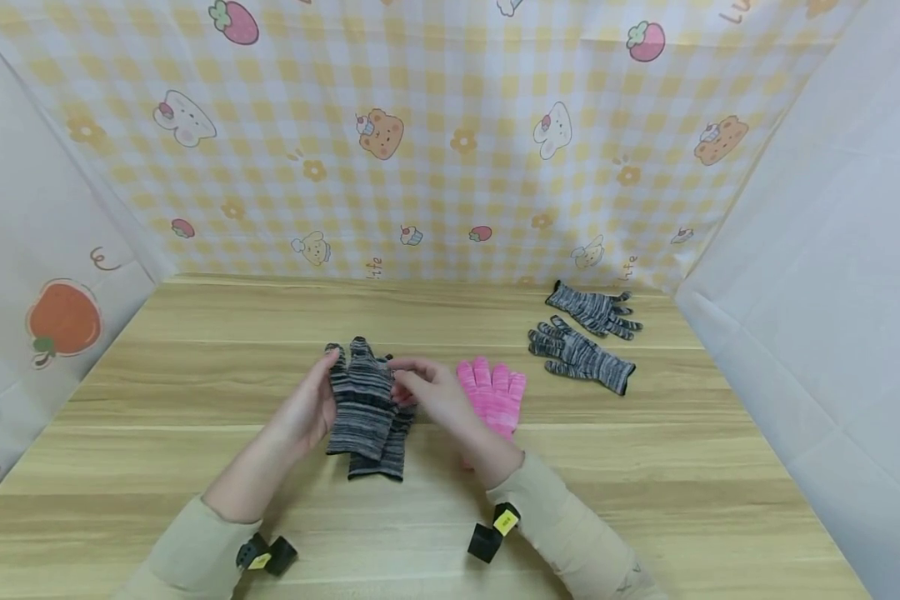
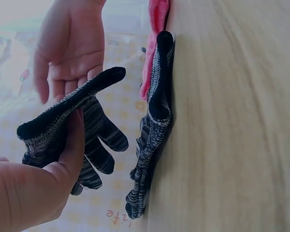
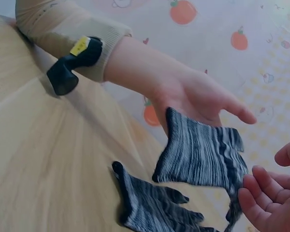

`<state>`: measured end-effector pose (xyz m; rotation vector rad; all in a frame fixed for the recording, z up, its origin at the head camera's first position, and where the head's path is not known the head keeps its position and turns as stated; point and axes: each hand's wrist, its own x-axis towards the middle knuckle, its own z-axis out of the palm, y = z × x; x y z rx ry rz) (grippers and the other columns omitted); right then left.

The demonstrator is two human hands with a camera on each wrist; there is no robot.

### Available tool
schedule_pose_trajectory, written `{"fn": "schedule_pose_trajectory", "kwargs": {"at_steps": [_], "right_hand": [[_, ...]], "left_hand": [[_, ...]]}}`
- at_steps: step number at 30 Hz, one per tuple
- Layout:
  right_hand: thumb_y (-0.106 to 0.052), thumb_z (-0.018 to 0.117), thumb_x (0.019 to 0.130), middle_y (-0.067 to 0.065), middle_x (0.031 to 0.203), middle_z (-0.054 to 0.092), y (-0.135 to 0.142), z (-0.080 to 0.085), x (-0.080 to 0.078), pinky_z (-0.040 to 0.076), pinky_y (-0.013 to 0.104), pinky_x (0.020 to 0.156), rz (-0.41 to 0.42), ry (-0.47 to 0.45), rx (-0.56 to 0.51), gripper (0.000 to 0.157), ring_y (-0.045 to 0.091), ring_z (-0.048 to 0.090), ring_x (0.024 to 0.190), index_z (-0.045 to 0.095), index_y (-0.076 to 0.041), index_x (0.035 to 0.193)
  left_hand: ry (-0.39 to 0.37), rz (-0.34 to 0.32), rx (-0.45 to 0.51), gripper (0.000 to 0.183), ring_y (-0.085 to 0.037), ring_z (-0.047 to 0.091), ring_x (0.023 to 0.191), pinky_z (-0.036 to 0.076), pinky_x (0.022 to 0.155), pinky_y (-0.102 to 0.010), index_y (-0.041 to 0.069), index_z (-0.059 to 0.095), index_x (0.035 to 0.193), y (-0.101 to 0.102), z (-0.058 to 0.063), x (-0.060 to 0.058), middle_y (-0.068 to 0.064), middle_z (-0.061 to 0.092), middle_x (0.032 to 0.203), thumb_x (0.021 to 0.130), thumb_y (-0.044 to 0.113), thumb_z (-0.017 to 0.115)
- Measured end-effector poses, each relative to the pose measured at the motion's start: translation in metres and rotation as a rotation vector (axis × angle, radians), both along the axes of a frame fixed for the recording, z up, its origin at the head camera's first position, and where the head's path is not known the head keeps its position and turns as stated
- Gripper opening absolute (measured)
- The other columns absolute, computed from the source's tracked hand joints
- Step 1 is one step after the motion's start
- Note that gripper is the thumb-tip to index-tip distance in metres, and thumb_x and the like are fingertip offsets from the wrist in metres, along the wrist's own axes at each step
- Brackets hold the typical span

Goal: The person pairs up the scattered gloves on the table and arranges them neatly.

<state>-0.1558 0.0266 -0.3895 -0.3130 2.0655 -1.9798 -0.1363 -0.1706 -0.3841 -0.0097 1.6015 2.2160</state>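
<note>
A grey-and-black striped knit glove [image 1: 363, 400] is held up off the table by my left hand [image 1: 311, 408], its black cuff toward me. In the left wrist view the left thumb [image 2: 73, 145] lies along this glove; in the right wrist view the left fingers are hidden behind it. My right hand [image 1: 435, 392] is at the glove's right side, half-bent fingertips [image 3: 249, 195] right at its edge and thumb [image 3: 287, 153] apart from them. A matching striped glove [image 1: 393, 454] lies on the table below, partly covered in the head view.
Right of the hands lies a pink glove [image 1: 495, 396], partly covered by my right forearm. Farther back on the right are two more striped gloves, one [image 1: 592, 310] behind the other [image 1: 581, 357]. A checked cloth [image 1: 435, 192] hangs behind the wooden table [image 1: 232, 333].
</note>
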Motion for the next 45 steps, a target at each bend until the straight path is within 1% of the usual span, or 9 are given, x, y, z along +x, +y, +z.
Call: {"fn": "schedule_pose_trajectory", "kwargs": {"at_steps": [2,5,8,14,17,20,25,31,45], "right_hand": [[-0.005,0.052,0.096,0.014,0.084,0.064,0.004,-0.001,-0.003,0.056,0.035,0.075,-0.024,-0.004,-0.015,0.029,0.015,0.062,0.073,0.059,0.007,0.122],[-0.005,0.052,0.096,0.02,0.087,0.064,0.009,-0.005,-0.006,0.055,0.041,0.078,-0.05,-0.028,-0.027,0.03,0.017,0.062,0.073,0.057,0.009,0.122],[-0.008,0.053,0.096,0.024,0.096,0.064,0.012,-0.009,-0.007,0.054,0.045,0.081,-0.073,-0.059,-0.007,0.033,0.02,0.063,0.075,0.056,0.007,0.125],[-0.019,0.055,0.097,0.016,0.106,0.064,0.016,-0.013,-0.004,0.055,0.04,0.079,-0.067,-0.115,0.072,0.04,0.021,0.064,0.076,0.053,0.005,0.13],[-0.027,0.051,0.099,0.015,0.1,0.064,0.017,-0.015,-0.003,0.056,0.037,0.074,-0.03,-0.159,0.074,0.045,0.019,0.064,0.073,0.052,0.007,0.129],[-0.039,0.042,0.101,0.016,0.092,0.065,0.018,-0.016,-0.002,0.057,0.037,0.071,0.063,-0.246,0.051,0.055,0.02,0.064,0.069,0.054,0.01,0.121],[-0.05,0.028,0.102,0.013,0.08,0.064,0.019,-0.016,-0.001,0.057,0.036,0.071,0.232,-0.372,-0.047,0.068,0.02,0.063,0.066,0.054,0.012,0.115],[-0.028,0.047,0.101,0.007,0.082,0.067,0.018,-0.017,-0.002,0.057,0.031,0.07,0.143,-0.339,-0.206,0.045,0.015,0.064,0.065,0.053,0.013,0.12],[-0.002,0.058,0.092,0.005,0.079,0.067,0.016,-0.021,-0.003,0.055,0.026,0.058,0.041,-0.259,-0.146,0.025,0.012,0.06,0.059,0.054,0.006,0.115]], "left_hand": [[-0.003,0.015,-0.009,0.084,-0.029,-0.016,0.141,-0.005,0.113,-0.041,0.005,-0.029,0.144,0.0,0.001,0.0,-0.014,-0.023,0.154,0.103,0.044,0.033],[0.007,0.048,-0.034,0.07,-0.026,0.033,0.134,0.028,0.11,-0.036,-0.007,0.008,0.148,0.001,0.001,0.001,-0.019,0.033,0.146,0.103,0.036,0.04],[0.009,0.071,-0.068,0.054,-0.017,0.056,0.109,0.045,0.096,-0.032,-0.011,0.037,0.132,0.001,0.001,0.002,-0.008,0.058,0.116,0.102,0.033,0.044],[-0.007,0.064,-0.088,0.05,-0.017,0.045,0.12,0.032,0.107,-0.031,-0.01,0.04,0.127,0.002,0.005,0.005,-0.01,0.05,0.127,0.1,0.031,0.049],[0.002,0.063,-0.05,0.036,-0.013,0.057,0.103,0.044,0.096,-0.027,-0.005,0.051,0.115,0.002,0.006,0.007,-0.003,0.062,0.108,0.1,0.028,0.05],[0.018,0.046,0.013,0.029,-0.011,0.062,0.095,0.05,0.087,-0.025,-0.002,0.053,0.111,0.003,0.007,0.009,0.0,0.066,0.099,0.1,0.025,0.05],[0.029,0.039,0.023,0.033,-0.014,0.063,0.095,0.051,0.087,-0.029,-0.005,0.048,0.117,0.003,0.009,0.01,-0.002,0.066,0.1,0.101,0.023,0.049],[-0.005,0.043,-0.058,0.03,-0.015,0.066,0.089,0.053,0.081,-0.03,-0.004,0.051,0.113,0.002,0.006,0.008,-0.002,0.068,0.095,0.099,0.022,0.051],[0.019,-0.039,-0.182,0.042,-0.019,0.066,0.088,0.055,0.078,-0.038,-0.012,0.04,0.129,-0.001,0.0,0.006,-0.009,0.067,0.101,0.097,0.014,0.05]]}}
